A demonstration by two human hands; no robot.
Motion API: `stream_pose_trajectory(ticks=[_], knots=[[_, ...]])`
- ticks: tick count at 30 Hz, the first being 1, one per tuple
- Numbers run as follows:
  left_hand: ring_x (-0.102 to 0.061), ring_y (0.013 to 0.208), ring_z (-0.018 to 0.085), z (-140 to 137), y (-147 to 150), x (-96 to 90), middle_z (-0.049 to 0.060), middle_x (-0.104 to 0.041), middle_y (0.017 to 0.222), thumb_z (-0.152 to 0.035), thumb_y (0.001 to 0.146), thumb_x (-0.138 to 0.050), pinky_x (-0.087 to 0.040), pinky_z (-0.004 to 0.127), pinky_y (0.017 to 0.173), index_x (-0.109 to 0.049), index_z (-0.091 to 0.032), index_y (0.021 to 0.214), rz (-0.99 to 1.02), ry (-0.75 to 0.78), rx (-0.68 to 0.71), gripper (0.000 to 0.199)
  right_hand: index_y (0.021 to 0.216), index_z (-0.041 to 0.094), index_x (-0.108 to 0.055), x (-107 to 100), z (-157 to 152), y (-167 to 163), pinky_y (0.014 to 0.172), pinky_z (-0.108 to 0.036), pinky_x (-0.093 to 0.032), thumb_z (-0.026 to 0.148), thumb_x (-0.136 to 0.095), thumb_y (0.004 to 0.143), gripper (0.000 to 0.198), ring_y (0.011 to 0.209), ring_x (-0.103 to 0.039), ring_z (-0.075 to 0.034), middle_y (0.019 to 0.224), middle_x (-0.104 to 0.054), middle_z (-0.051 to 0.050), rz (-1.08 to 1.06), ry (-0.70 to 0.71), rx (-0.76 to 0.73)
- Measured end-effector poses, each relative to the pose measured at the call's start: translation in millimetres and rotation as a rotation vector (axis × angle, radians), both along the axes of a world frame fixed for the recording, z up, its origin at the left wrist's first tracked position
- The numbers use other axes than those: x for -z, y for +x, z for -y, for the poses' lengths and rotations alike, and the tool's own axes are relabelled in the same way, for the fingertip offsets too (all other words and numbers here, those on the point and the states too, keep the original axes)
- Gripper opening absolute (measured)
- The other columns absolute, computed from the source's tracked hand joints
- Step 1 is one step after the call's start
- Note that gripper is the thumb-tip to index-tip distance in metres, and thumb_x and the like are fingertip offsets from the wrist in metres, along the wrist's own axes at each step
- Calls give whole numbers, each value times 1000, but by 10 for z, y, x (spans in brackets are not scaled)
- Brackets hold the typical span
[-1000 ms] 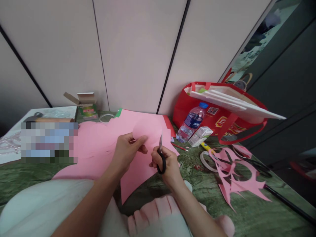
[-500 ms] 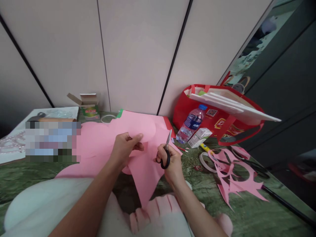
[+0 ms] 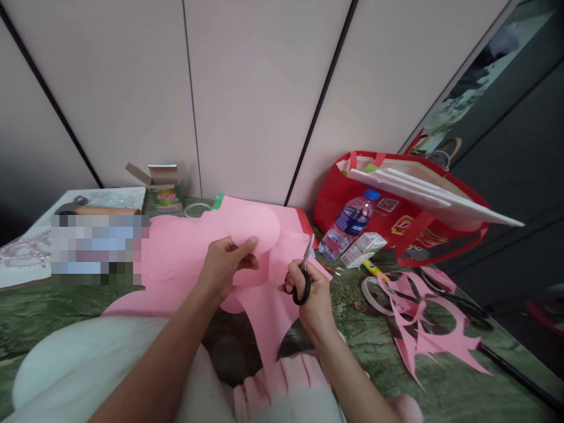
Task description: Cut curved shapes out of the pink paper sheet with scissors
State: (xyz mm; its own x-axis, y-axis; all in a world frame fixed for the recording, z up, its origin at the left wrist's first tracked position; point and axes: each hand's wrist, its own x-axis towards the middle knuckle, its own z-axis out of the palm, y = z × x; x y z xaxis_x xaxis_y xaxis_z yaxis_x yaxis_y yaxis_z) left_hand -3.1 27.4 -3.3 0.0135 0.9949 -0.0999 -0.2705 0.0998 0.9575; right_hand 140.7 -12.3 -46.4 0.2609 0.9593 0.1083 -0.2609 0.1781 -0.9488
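Observation:
My left hand (image 3: 229,262) pinches a rounded pink paper piece (image 3: 257,228) between thumb and fingers. Just right of it, my right hand (image 3: 309,288) is wrapped round black-handled scissors (image 3: 302,286), their metal blades pointing up and appearing closed. Below and between the hands, a larger pink paper sheet (image 3: 268,317) with curved cut edges hangs toward my lap. Whether the rounded piece is fully separate from that sheet I cannot tell. More pink paper (image 3: 171,249) lies to the left on the green table.
At the right stand a red bag (image 3: 330,185) holding white boards, a water bottle (image 3: 348,226) and a small carton (image 3: 363,249). Nearby lie a tape roll (image 3: 374,299) and pink paper scraps (image 3: 418,311). An opened green box (image 3: 166,197) sits back left against the panelled wall.
The right hand with the scissors has shifted slightly right, away from the left hand. The rounded piece shows more of its outline. The view has turned a little to the left.

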Motion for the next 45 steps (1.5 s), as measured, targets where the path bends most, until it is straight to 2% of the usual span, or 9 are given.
stream_pose_trajectory(ticks=[6, 16, 26, 32, 36, 38, 41, 43, 45], knots=[[-58, 45, 12, -22, -17, 12, 2, -62, 46, -29, 59, -76, -52, 27, 53, -62, -12, 61, 19, -17, -48, 23, 60, 18, -53, -31, 11, -4, 50, -25, -52, 38, -70, 70, 29, 44, -43, -7, 52, -43, 7, 7, 8, 41], [-59, 50, 13, -35, -24, 60, 2, -63, 50, -26, 53, -79, -54, 30, 58, -65, -11, 58, 43, 21, -13, 21, 60, 18, -55, -33, 30, -20, 49, -26, -53, 36, -68, 71, 25, 44, -43, -8, 49, -45, 7, 43, 23, 56], [-60, 49, 12, -26, -12, 41, 2, -64, 49, -23, 54, -79, -53, 28, 59, -66, -11, 58, 48, 12, -12, 18, 61, 19, -54, -46, 41, -10, 48, -24, -52, 36, -69, 72, 25, 44, -41, -7, 50, -42, 8, 11, 55, 81], [-60, 50, 14, -20, 1, 49, 2, -64, 49, -25, 55, -79, -54, 31, 61, -64, -10, 61, 29, 9, -35, 22, 60, 18, -54, -75, 49, -19, 48, -24, -51, 34, -69, 72, 24, 44, -41, -7, 51, -44, 7, 18, 62, 88], [-62, 57, 13, -44, 10, 75, 4, -68, 68, -29, 58, -79, -55, 33, 68, -64, -10, 77, 85, 37, -99, 31, 60, 18, -54, -71, 49, -17, 47, -23, -49, 33, -68, 72, 23, 44, -41, -7, 50, -44, 7, 21, 60, 83], [-64, 66, 16, -58, 7, 84, 7, -68, 77, -34, 59, -78, -54, 35, 72, -62, -10, 77, 58, 3, -113, 34, 60, 18, -54, -63, 40, -11, 47, -23, -48, 33, -67, 72, 23, 45, -42, -7, 51, -44, 7, 22, 61, 86], [-65, 74, 21, -49, 1, 72, 12, -69, 80, -45, 58, -77, -51, 36, 72, -62, -9, 74, -139, -126, 25, 42, 59, 17, -54, -57, 24, 4, 46, -21, -46, 33, -67, 72, 24, 45, -43, -6, 54, -45, 7, 28, 57, 112], [-64, 75, 22, -12, 4, 40, 11, -69, 81, -47, 55, -77, -48, 34, 71, -65, -9, 76, -268, -163, 225, 45, 59, 17, -54, -64, 24, 14, 45, -19, -43, 33, -67, 72, 25, 45, -44, -6, 55, -46, 7, 49, 62, 117], [-62, 73, 20, 43, 13, -6, 7, -70, 77, -45, 53, -77, -45, 30, 67, -67, -11, 75, -378, -136, 397, 42, 60, 17, -54, -83, 33, 20, 43, -19, -40, 32, -67, 73, 23, 45, -45, -7, 53, -47, 7, 99, 76, 104]])
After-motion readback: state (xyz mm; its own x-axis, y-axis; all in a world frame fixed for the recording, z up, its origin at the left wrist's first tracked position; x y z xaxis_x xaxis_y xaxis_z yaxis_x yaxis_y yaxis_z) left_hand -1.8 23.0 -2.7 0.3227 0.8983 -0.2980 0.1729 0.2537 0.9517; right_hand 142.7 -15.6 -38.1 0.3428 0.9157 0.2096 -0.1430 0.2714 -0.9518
